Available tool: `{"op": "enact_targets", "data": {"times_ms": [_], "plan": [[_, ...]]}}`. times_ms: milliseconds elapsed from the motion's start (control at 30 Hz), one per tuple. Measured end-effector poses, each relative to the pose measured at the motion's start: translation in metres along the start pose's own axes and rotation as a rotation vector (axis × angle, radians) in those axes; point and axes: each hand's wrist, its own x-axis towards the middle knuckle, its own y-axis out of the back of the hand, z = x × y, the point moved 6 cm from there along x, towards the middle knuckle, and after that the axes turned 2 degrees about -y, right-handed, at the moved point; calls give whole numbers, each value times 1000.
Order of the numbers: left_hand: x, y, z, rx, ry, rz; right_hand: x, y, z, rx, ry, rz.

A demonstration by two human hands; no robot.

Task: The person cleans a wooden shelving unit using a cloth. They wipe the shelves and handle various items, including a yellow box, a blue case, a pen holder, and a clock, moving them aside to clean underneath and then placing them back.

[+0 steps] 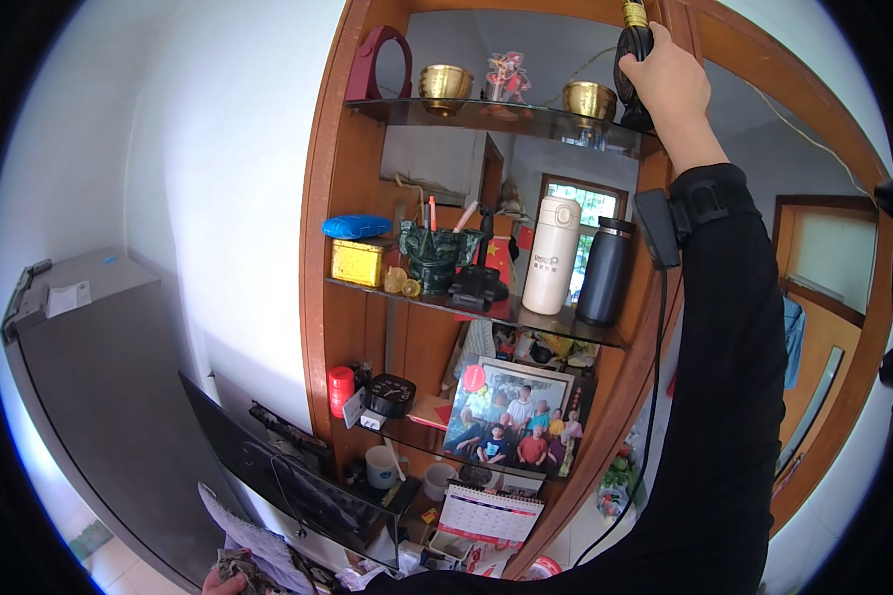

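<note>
Up at the right end of the top glass shelf [506, 115], my right hand [670, 78] is closed around a black bottle [628, 82] with a gold neck. The bottle stands upright; its base appears to be at shelf level, though I cannot tell whether it touches. Beside it sits a gold bowl [589, 100]. A second gold bowl [445, 83], a clear figure stand [507, 76] and a dark red round-framed mirror [381, 65] are farther left. Low at the bottom edge, my left hand [222, 583] grips a crumpled grey rag [239, 568], partly cut off by the frame.
On the middle shelf are a cream thermos [551, 256], a dark blue flask [605, 274], a green pen holder [433, 256] and a yellow tin [357, 262]. Below stand a family photo [517, 420], a black clock [391, 396] and a desk calendar [491, 512]. A television [290, 476] leans out at left.
</note>
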Motion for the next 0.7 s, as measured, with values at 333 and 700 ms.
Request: {"op": "enact_targets", "data": {"times_ms": [333,700], "plan": [[5,-6,5,-10,-12,-99,-9,52,-7,69,1,87],[1,-15,15,-3,-19,-128,-80,71,42,951,-274,-120]]}}
